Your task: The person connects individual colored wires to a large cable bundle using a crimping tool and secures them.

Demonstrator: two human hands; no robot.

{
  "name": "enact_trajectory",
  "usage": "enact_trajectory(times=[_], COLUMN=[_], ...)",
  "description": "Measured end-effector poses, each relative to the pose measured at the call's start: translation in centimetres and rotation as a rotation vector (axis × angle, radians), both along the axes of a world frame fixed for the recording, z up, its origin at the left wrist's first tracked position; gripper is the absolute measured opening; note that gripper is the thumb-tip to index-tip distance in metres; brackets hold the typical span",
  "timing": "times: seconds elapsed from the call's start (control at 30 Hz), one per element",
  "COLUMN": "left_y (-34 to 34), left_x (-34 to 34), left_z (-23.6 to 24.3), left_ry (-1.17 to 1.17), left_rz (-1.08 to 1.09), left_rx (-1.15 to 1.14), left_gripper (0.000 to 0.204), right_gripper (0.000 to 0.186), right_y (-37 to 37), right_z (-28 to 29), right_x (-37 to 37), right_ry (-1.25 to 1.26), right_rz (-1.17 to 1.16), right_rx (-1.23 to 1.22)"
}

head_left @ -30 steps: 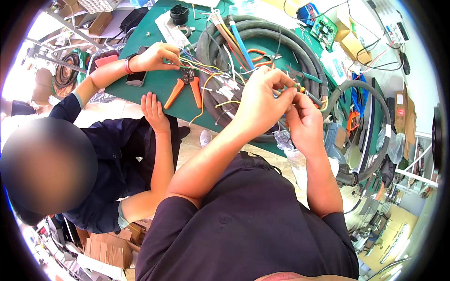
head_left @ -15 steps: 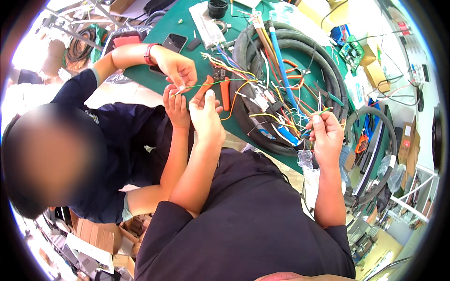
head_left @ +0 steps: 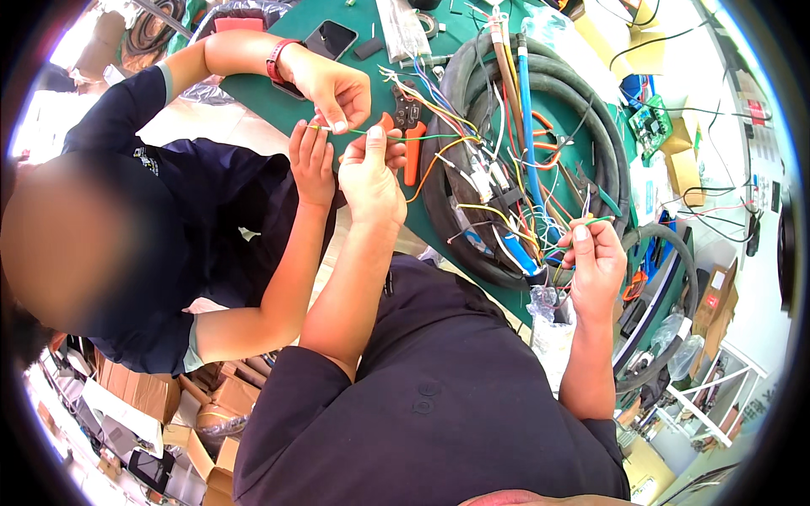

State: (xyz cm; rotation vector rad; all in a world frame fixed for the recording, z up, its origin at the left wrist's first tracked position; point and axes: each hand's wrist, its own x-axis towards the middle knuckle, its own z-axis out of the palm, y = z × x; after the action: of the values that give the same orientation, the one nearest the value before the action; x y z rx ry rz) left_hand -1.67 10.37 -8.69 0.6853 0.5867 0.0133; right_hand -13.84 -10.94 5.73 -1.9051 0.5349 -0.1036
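Note:
My left hand is closed, its thumb pressed over a thin green wire. That wire runs from the bundle of coloured wires toward a co-worker's hands. Behind my left fingers lie crimping pliers with orange handles, partly hidden. My right hand pinches a green-and-yellow wire at the right side of the bundle. The co-worker's one hand and other hand meet at the green wire's far end, beside a small yellow-and-white tip.
A thick black cable lies coiled on the green table around the wires. A phone rests at the far left. Pliers with teal and orange handles sit inside the coil. A green circuit board is at right.
My left hand has risen to the green wire, its thumb now over it. The view has shifted slightly. The co-worker's hands stay at the wire end; my right hand keeps its pinch.

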Motion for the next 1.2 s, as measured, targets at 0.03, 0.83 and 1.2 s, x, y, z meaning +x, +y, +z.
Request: enact_trajectory(times=[0.03, 0.83, 1.2], left_y=[0.0, -8.9, -11.8], left_x=[0.0, -7.3, -8.4], left_z=[0.0, 12.0, 11.5], left_ry=[-0.010, -0.648, -0.574], left_rz=[0.001, -0.900, -0.901], left_rx=[0.009, 0.315, 0.041], left_gripper=[0.015, 0.019, 0.007], right_gripper=[0.014, 0.012, 0.023], right_y=[0.0, -1.0, -10.3], right_z=[0.0, 0.8, 2.4], right_x=[0.1, -1.9, -5.2], right_ry=[0.004, -0.202, -0.090], right_rz=[0.005, 0.096, 0.110], right_rx=[-0.002, -0.100, -0.276])
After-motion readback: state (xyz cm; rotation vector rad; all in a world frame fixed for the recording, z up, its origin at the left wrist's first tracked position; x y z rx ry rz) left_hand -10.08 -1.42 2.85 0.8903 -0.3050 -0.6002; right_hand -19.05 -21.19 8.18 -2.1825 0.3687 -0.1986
